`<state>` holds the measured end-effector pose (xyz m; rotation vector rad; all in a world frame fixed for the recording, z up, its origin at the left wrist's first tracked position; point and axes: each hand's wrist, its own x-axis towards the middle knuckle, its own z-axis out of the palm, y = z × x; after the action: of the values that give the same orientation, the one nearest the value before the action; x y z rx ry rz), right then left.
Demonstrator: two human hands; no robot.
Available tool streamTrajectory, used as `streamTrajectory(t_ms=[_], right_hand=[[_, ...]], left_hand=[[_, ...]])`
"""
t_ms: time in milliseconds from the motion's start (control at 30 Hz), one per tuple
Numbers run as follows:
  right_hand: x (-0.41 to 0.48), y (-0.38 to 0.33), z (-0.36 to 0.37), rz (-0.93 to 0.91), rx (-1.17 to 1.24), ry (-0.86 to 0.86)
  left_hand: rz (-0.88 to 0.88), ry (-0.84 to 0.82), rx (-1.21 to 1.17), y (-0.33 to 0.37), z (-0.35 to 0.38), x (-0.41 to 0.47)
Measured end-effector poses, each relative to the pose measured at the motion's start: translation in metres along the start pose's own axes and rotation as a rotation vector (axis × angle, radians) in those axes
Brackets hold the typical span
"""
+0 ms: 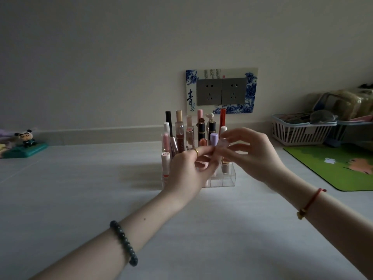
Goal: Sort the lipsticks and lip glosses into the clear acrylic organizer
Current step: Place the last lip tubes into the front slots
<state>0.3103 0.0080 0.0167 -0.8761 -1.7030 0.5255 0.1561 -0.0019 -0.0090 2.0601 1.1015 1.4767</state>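
Observation:
A clear acrylic organizer (229,178) stands on the white table, holding several upright lipsticks and lip glosses (179,130) in its compartments. In front of it, both my hands meet on one small pale pink lip gloss tube (219,150). My left hand (187,170) pinches its lower part with thumb and fingers. My right hand (250,152) grips its upper end with the fingertips. My hands hide much of the organizer's front rows; a white tube with a pink ring (165,164) shows at the front left.
A wall socket plate (222,91) sits behind the organizer. A white basket (298,130) with bags stands at right, a green mat (339,168) in front of it. A panda figurine on a teal base (26,142) is at far left.

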Motion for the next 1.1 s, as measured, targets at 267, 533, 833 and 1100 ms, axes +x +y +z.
streamTrajectory(t_ms=[267, 533, 833, 1100], right_hand=[[0.005, 0.012, 0.011, -0.007, -0.159, 0.128], [-0.001, 0.025, 0.017, -0.004, -0.217, 0.086], [-0.005, 0.034, 0.02, 0.022, -0.232, 0.046], [-0.007, 0.033, 0.021, 0.045, -0.206, 0.009]], left_hand=[[0.034, 0.029, -0.064, -0.009, 0.017, 0.005], [0.045, 0.017, 0.024, -0.013, 0.022, -0.003], [0.106, 0.011, 0.148, -0.012, 0.02, -0.003], [0.132, 0.018, 0.168, -0.01, 0.02, -0.004]])
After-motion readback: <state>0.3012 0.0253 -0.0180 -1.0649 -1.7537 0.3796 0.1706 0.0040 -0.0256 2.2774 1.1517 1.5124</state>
